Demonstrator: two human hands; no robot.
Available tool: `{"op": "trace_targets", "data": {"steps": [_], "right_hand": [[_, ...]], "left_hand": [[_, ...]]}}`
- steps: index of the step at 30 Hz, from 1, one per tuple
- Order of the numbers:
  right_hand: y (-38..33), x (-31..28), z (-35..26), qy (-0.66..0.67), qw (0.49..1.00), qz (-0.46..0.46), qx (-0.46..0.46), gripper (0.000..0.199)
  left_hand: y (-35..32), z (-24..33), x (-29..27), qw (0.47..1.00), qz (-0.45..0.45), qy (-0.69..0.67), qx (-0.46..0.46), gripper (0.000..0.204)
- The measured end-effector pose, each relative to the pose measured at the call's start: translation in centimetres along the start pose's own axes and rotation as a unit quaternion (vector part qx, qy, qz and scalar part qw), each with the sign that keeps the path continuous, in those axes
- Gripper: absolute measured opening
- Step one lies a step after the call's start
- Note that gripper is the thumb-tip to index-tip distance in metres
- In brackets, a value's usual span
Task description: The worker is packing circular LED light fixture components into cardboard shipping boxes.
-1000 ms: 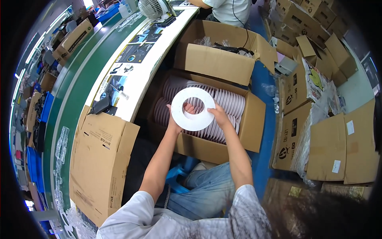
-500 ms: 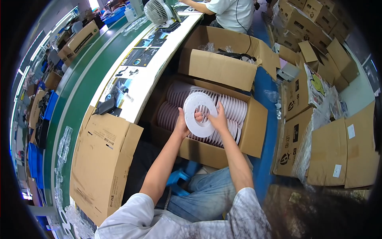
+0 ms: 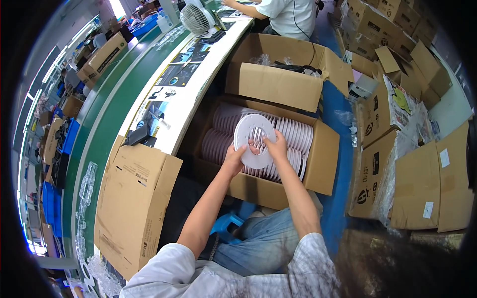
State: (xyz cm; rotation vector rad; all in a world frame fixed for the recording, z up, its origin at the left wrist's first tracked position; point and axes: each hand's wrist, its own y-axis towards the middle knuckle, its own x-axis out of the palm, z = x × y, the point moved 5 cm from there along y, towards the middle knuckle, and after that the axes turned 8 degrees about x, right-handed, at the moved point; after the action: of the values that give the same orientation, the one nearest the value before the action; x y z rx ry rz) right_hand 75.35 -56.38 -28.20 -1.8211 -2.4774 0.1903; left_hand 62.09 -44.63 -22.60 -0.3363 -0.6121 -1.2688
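A flat white ring-shaped disc point(image 3: 254, 122) with a large round hole is held up between my two hands. My left hand point(image 3: 234, 158) grips its lower left edge, thumb on the face. My right hand point(image 3: 277, 147) holds the right edge, with some fingers showing through the hole. Just beneath, an open cardboard box point(image 3: 318, 154) holds rows of similar white discs point(image 3: 293, 131) standing on edge, packed close together. The left part of the rows looks pinkish in shadow.
Left of the box runs a white worktable point(image 3: 194, 92) with printed sheets, a black object point(image 3: 137, 135) and a fan point(image 3: 195, 20). A cardboard flap point(image 3: 134, 203) stands nearer me. Another open carton point(image 3: 273, 82) lies beyond; stacked cartons point(image 3: 372, 169) line the right. A co-worker point(image 3: 288, 17) sits ahead.
My left thumb has come over onto the disc's face, and my left hand sits slightly lower on its edge. The whole view has shifted a little.
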Motion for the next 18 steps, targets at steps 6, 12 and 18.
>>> {"op": "trace_targets", "data": {"steps": [6,12,18], "right_hand": [[1.8,-0.4,3.0,0.263,0.947,-0.074,0.167,0.051],[2.1,0.1,4.5,0.120,0.980,0.000,0.159,0.048],[1.7,-2.1,2.7,-0.050,0.993,0.069,0.080,0.054]], "left_hand": [[2.9,3.5,8.4,0.906,-0.101,0.410,-0.027,0.040],[5.6,15.0,12.0,0.625,-0.181,0.759,-0.007,0.050],[0.7,32.0,7.0,0.524,-0.120,0.843,0.032,0.024]]}}
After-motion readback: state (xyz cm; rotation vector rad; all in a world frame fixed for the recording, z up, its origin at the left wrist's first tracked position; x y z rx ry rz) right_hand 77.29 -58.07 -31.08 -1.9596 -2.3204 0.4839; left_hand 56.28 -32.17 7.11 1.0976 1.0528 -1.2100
